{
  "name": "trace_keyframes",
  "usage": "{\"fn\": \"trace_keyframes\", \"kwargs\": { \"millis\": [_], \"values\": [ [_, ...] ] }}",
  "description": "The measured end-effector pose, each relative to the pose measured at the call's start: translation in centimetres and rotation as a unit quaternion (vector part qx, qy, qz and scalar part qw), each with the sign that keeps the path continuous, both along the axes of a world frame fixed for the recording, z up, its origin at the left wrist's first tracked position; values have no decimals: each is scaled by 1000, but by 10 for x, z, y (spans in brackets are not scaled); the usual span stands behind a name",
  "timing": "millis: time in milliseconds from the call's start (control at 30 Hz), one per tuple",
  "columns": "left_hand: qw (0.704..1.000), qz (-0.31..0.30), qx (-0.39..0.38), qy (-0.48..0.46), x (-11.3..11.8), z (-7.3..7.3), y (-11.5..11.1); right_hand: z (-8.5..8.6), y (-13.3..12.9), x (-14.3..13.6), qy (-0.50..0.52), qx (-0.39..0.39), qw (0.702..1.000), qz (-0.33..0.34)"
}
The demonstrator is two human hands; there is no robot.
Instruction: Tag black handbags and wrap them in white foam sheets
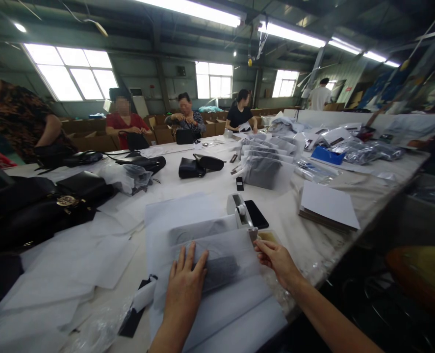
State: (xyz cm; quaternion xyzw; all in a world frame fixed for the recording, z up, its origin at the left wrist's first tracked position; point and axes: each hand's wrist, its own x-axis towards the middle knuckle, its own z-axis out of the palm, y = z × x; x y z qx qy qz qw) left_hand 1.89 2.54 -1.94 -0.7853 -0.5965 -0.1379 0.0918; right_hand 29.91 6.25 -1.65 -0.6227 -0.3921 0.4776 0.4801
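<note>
My left hand [187,282] lies with spread fingers on a sheet of translucent white wrapping paper [235,247]. Through the paper shows a dark, flat-lying item [220,272], probably a bag; its details are veiled. More white sheets lie beneath it. Just beyond the paper stands a white tape dispenser [241,208], its cutting end pointing toward me. At that end the fingertips of my right hand [278,262] are pinched together on what looks like the end of the tape, which is barely visible. A black phone [256,214] rests beside the dispenser.
Loose white sheets [66,264] and black handbags [48,206] cover the left side. Ahead stand a black bag [191,167] and a row of wrapped bags [265,164]. White cards [327,203] are stacked at right, near the table edge. Several co-workers sit or stand around.
</note>
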Motion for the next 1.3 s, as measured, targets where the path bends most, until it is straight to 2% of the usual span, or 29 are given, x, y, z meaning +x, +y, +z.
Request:
{"fn": "trace_keyframes", "kwargs": {
  "millis": [167,267,333,433,567,667,767,867,967,1233,1300],
  "values": [
    [1000,3,-6,9,1,2,-1,-4,5,14,-98,30,995,6],
    [1000,5,-12,4,0,3,-1,9,-8,23,-169,68,983,23],
    [1000,1,-17,-3,-1,5,-1,25,-16,28,-245,127,959,65],
    [1000,7,-20,-11,1,10,-1,58,-12,29,-345,215,891,204],
    [1000,17,-24,-7,4,14,-1,96,22,10,-405,266,772,411],
    [999,25,-28,-11,5,14,-1,108,57,-17,-430,285,693,504],
    [999,29,-29,-17,5,13,-1,105,90,-47,-458,301,624,558],
    [999,24,-25,-23,5,10,-1,98,116,-71,-500,306,561,584],
    [999,28,-12,-31,5,6,0,93,132,-86,-533,300,523,593],
    [998,37,17,-40,6,-5,4,99,144,-99,-624,252,465,575],
    [998,39,18,-43,6,-6,5,97,153,-97,-637,227,482,556]
  ]
}}
